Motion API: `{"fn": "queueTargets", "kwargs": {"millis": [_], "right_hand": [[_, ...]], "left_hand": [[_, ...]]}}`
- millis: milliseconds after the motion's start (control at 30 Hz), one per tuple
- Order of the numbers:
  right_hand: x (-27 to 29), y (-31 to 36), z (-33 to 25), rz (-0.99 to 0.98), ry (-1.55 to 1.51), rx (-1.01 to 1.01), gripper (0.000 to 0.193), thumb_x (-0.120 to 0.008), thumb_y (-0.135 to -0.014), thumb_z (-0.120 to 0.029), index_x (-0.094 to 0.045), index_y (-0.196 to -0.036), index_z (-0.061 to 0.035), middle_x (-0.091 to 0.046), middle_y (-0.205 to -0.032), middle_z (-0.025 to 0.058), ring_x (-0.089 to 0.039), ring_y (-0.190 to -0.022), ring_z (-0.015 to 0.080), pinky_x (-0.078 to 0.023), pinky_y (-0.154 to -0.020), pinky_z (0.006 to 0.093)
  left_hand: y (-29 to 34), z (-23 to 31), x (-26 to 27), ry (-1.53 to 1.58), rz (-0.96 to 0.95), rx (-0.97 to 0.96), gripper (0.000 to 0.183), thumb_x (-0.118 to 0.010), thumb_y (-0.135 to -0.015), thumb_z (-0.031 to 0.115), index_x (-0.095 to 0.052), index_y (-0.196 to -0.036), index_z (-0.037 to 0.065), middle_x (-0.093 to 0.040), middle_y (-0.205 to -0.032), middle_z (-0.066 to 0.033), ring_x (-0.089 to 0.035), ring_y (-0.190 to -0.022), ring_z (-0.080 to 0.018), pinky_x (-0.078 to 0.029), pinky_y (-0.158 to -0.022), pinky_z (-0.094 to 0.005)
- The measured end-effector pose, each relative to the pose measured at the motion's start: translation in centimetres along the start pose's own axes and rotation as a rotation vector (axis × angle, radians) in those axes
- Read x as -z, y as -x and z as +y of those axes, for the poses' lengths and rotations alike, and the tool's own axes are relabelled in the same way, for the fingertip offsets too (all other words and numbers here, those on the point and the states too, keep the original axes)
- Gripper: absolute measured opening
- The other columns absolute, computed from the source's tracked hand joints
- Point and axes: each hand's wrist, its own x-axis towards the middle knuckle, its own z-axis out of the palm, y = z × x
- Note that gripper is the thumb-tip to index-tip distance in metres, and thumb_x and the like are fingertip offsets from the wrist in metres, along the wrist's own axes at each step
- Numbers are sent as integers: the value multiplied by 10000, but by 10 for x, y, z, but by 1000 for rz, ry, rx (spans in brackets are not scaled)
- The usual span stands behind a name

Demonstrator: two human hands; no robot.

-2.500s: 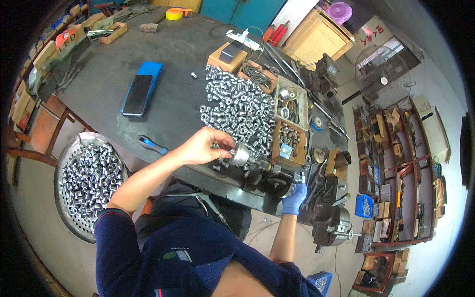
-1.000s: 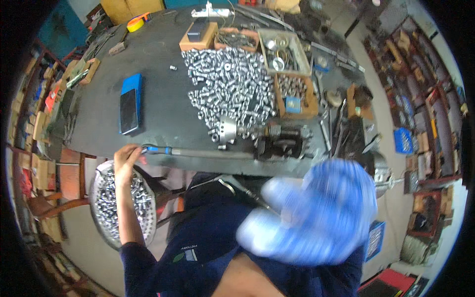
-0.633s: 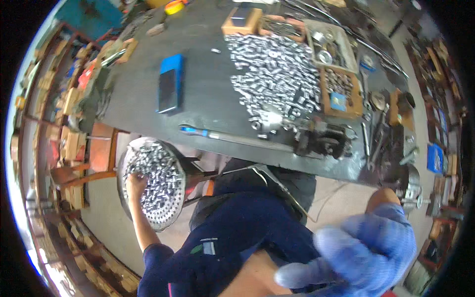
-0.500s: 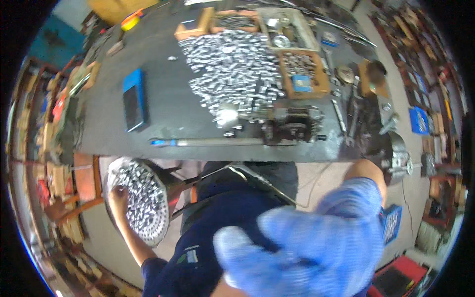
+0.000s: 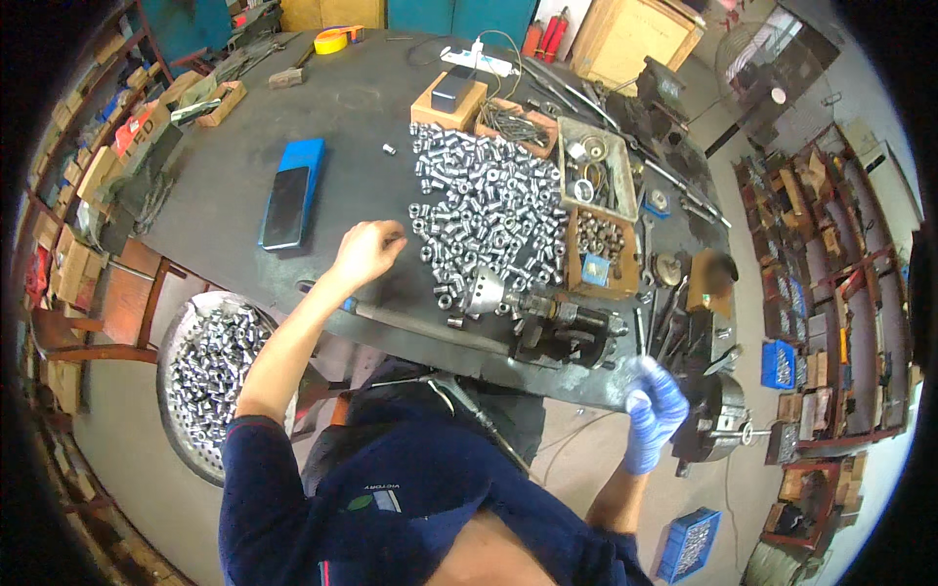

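My bare left hand (image 5: pixel 368 256) is over the bench, left of a large pile of short shiny metal fittings (image 5: pixel 493 200). Its fingers are curled together, and whatever they hold, if anything, is hidden. My right hand (image 5: pixel 657 415), in a blue-and-white knitted glove, hovers by the bench's front edge; its fingers extend with the thumb apart, and nothing shows in them. Between the hands, at the bench edge, lies a dark clamping device (image 5: pixel 572 327) with a silver conical head (image 5: pixel 485 291) and a long sleeved handle (image 5: pixel 430 327). A perforated round metal basket (image 5: pixel 200 459) of similar fittings stands below my left forearm.
A phone (image 5: pixel 285 207) rests on a blue case (image 5: pixel 306 156) at the left. Behind the pile are a parts tray (image 5: pixel 632 200) and a wooden box of small parts (image 5: pixel 589 281). Wrenches lie right; a vise-like machine (image 5: pixel 718 415) is beside the glove. A blue crate (image 5: pixel 674 547) sits on the floor.
My left hand has come up from the fittings basket to the bench beside the pile. My gloved right hand has moved away from close to my chest to the right bench edge.
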Motion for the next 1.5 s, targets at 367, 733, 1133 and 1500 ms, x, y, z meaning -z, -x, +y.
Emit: {"fn": "queueTargets", "kwargs": {"millis": [367, 733, 1133, 1500], "right_hand": [[24, 10, 46, 155, 85, -22, 422, -678, -754, -297, -608, -992, 44, -645, -800, 109, -523, -570, 74, -421, -523, 187], [18, -11, 112, 160, -682, -485, 460, -586, -816, -314, -510, -1137, 8, -564, -1090, 150, -560, -963, 226, -481, -758, 395], [-19, -25, 122, 407, -447, -455, 348, -597, -800, -333, -614, -937, -14, -626, -839, 41, -565, -663, 120, -453, -591, 250], [-17, -36, 124, 246, -1064, -519, 415, -493, -849, -422, -564, -930, -21, -516, -624, 24, -382, -391, 78, -304, -326, 195]], "left_hand": [[-53, -22, -41, -38, -70, 149, 264, -666, -706, 276, -618, -875, 78, -637, -800, -129, -612, -803, -293, -473, -710, -389], [-55, -26, -28, 62, -212, 131, 247, -661, -688, 230, -639, -899, 105, -639, -869, -130, -606, -860, -278, -470, -758, -373], [8, 19, 6, 1290, -231, 38, 138, -560, -753, -50, -571, -886, -14, -588, -844, -55, -577, -696, -124, -484, -652, -237], [27, 72, 5, 1254, -380, 0, 191, -592, -811, 32, -564, -953, -92, -620, -748, -125, -621, -638, -185, -499, -600, -278]]}}
